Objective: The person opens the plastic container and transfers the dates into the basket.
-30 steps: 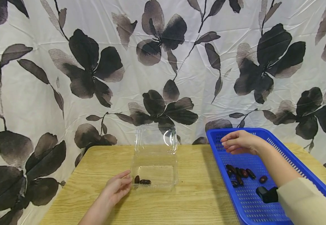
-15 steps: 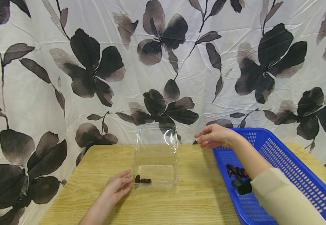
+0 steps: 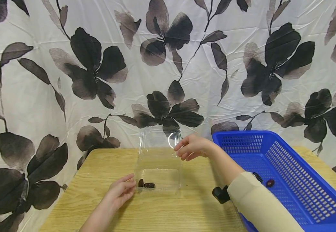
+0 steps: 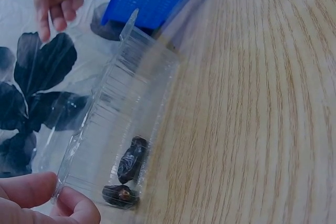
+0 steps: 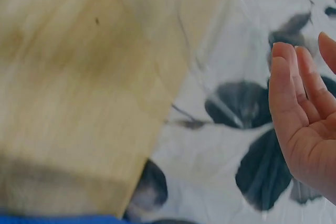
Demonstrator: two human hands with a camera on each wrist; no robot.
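Note:
A clear plastic clamshell container (image 3: 168,178) stands on the table with its lid (image 3: 156,141) raised at the back. Two dark wrinkled dates (image 3: 149,185) lie in its front left corner; the left wrist view shows the same dates (image 4: 132,160) close up. My left hand (image 3: 120,190) pinches the container's left rim, thumb and finger on either side of it (image 4: 68,203). Beside the lid's right edge is my right hand (image 3: 193,147), fingers nearly straight and holding nothing, as the right wrist view of this hand (image 5: 307,114) also shows.
On the right stands a blue perforated basket (image 3: 240,141), with dates (image 3: 270,183) inside, partly hidden behind the right sleeve (image 3: 257,199). A black wrist camera (image 3: 221,194) hangs under the right forearm. A floral cloth (image 3: 231,64) covers the wall behind the wooden table (image 3: 104,164).
My right hand has moved left from above the blue basket to the raised lid. The left hand stays at the container, and the two dates in it have not moved.

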